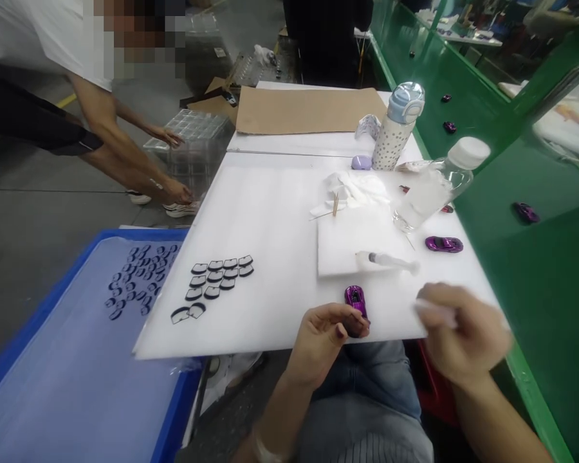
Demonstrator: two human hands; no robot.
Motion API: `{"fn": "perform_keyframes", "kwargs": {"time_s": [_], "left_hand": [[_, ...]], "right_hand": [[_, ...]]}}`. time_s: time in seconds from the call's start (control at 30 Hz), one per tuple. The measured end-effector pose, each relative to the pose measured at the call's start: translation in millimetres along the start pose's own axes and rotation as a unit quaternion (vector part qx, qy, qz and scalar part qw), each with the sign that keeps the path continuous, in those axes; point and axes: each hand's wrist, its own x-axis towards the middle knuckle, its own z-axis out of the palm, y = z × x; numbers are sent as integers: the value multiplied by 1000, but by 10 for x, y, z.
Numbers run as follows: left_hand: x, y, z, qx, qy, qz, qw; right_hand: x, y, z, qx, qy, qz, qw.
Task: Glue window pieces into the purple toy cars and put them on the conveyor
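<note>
A: Left hand status?

B: Fingers closed on the purple toy car, pinched at its near end. The car's far end sticks out past the fingertips, over the near edge of the white foam sheet.

A: Right hand?

B: Motion-blurred, just to the right of the grip and not touching the car. There's a pale thin streak at its fingertips. Can't tell if it's holding anything or whether the fingers are together.

A: What's around the grip?

B: Just beyond it is a syringe lying on a white pad. Farther out and to the right are a second purple car and a clear bottle, tilted. Beyond the pad are a crumpled tissue and a wooden stick. Well to the left of the grip, black window pieces are laid in rows on the sheet. More lie loose in the blue tray, farther left.

A: Anyone else nearby?

B: A co-worker's hand rests on a stack of clear plastic trays, far left, well away from the grip.
</note>
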Motion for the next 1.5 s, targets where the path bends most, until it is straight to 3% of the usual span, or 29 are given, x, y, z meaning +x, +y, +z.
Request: {"fn": "perform_keyframes", "kwargs": {"time_s": [0.07,0.17,0.27,0.37,0.53,0.63,0.73,0.83,0.9,0.97,1.1,1.17,1.27,1.5], "left_hand": [[-6,-5,-6,13,18,-10,1000],[-13,-7,-8,22,43,-13,999],[-14,2,10,19,59,-9,998],[-14,12,27,12,59,-6,998],[-18,24,34,26,64,-13,998],[-13,32,50,36,89,-16,995],[-17,36,56,21,74,-7,997],[-56,57,25,57,58,12,997],[-98,88,-10,148,44,42,987],[-135,121,-37,307,48,118,943],[-148,116,-47,583,51,297,755],[-133,72,-48,632,22,324,704],[-117,1,-60,660,9,324,678],[-112,-25,-77,661,67,322,675]], "right_hand": [[-254,-53,199,-31,-68,-77,994],[-351,-32,388,-74,-95,-147,982],[-304,-33,369,-118,-111,-179,970],[-259,-71,236,-132,-165,-209,955],[-225,-106,228,-153,-147,-181,960],[-241,-124,289,-125,-177,-188,958],[-269,-131,187,-132,-208,-187,951],[-306,-78,-9,-151,-175,-120,966],[-355,-6,-91,-139,-129,-50,981],[-434,78,-95,-110,-102,20,988],[-614,198,57,-83,-113,108,984],[-671,214,141,-89,-124,117,981],[-702,201,210,-95,-132,119,980],[-704,187,222,-104,-145,117,977]]}}
